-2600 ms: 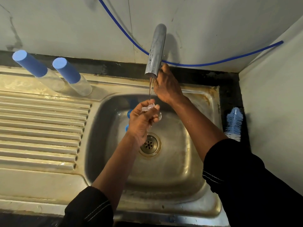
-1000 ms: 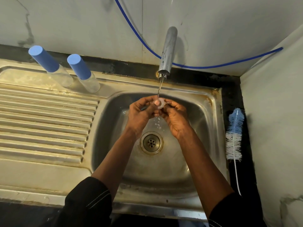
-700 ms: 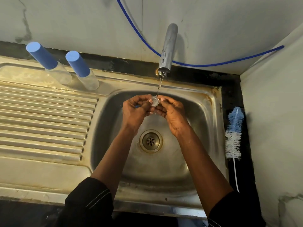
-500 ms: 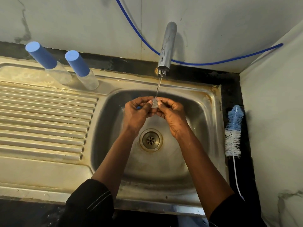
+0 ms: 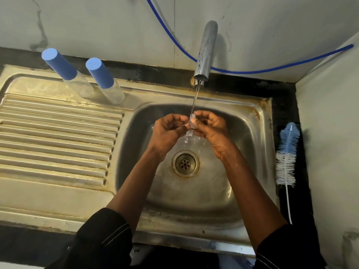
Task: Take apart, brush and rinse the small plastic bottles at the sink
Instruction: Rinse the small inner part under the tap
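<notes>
A small clear plastic bottle (image 5: 191,126) sits between both hands over the sink basin (image 5: 242,133), under a thin stream of water from the steel tap (image 5: 206,51). My left hand (image 5: 168,131) pinches its left side and my right hand (image 5: 210,126) pinches its right side. Water splashes down below it. Most of the bottle is hidden by my fingers. Two more clear bottles with blue caps (image 5: 66,72) (image 5: 104,80) stand at the back of the draining board.
A blue and white bottle brush (image 5: 287,154) lies on the dark ledge right of the sink. The ribbed draining board (image 5: 58,140) spreads to the left. A blue hose (image 5: 252,70) runs along the wall behind the tap. The drain (image 5: 185,163) lies below my hands.
My right hand came down from the tap and joined my left hand on the clear bottle. Both hands have kept turning it under the running water.
</notes>
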